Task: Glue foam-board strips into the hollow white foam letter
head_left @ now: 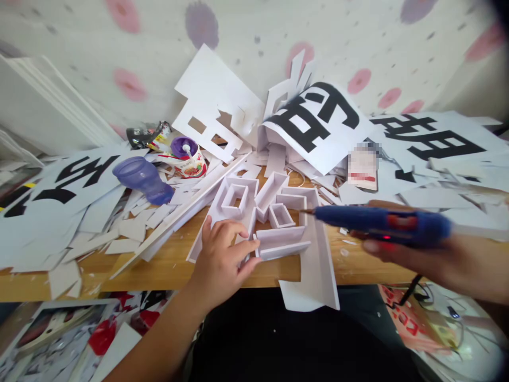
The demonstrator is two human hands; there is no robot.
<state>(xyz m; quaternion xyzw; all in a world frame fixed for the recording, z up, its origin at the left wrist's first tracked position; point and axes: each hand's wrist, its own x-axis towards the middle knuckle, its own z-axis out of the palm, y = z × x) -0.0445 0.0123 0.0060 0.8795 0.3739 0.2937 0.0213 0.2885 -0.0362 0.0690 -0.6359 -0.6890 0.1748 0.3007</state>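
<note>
A white foam-board character with raised walls point(274, 212) lies on the wooden table point(167, 265) near its front edge. My left hand point(222, 254) rests on its lower left part, thumb and fingers pinching a short white wall strip point(282, 249). My right hand point(437, 254) is wrapped round a blue hot-glue gun point(382, 223). The gun lies level, and its nozzle points left at the character's right side.
White offcuts and sheets with large black characters point(314, 116) cover the table. A purple cup point(145, 178), a snack tub with a purple lid point(189, 156) and a dark tape dispenser point(147, 135) stand at the left. A stack of white boards point(47, 101) leans at the far left.
</note>
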